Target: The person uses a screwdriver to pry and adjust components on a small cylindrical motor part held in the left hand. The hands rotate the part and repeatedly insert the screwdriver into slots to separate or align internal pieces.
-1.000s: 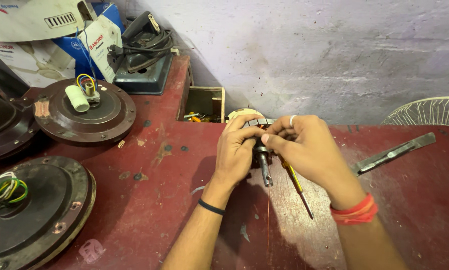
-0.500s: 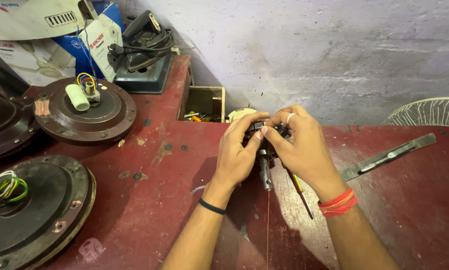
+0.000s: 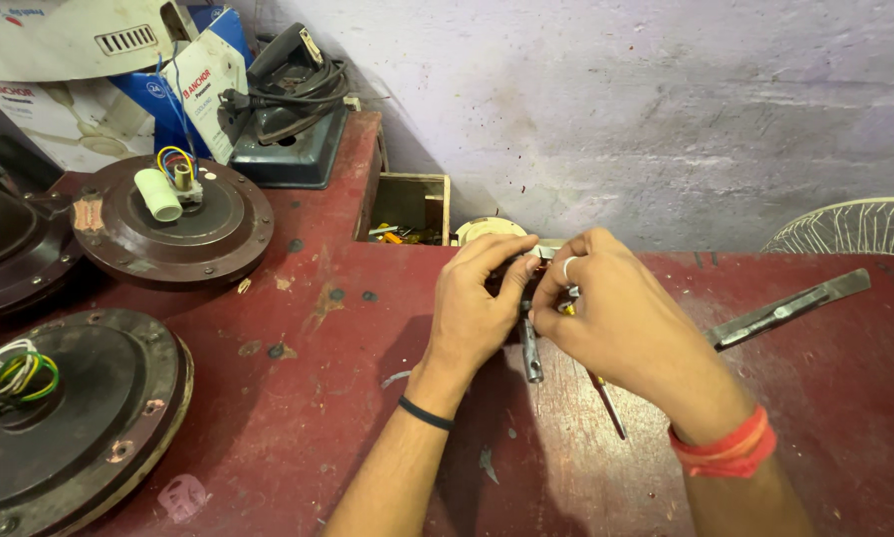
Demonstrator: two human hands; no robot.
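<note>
Red-painted workbench [image 3: 268, 438] under them, both hands have drawn tighter together, left hand [image 3: 477, 313] and right hand [image 3: 616, 323] pinching one small metal shaft [image 3: 531, 353], which suggests finer fitting work.

Small dark metal part [image 3: 522, 281] with protruding steel shaft [image 3: 531, 353], above table.

We are looking down at a worn, dark red workbench [image 3: 298, 398] with chipped paint and scattered stains. It is standing against a rough plastered wall [image 3: 666, 109] in pale grey-violet. Even, soft light is falling across both surfaces. A small open wooden compartment [image 3: 412, 204] is sitting at the bench's rear edge.
</note>
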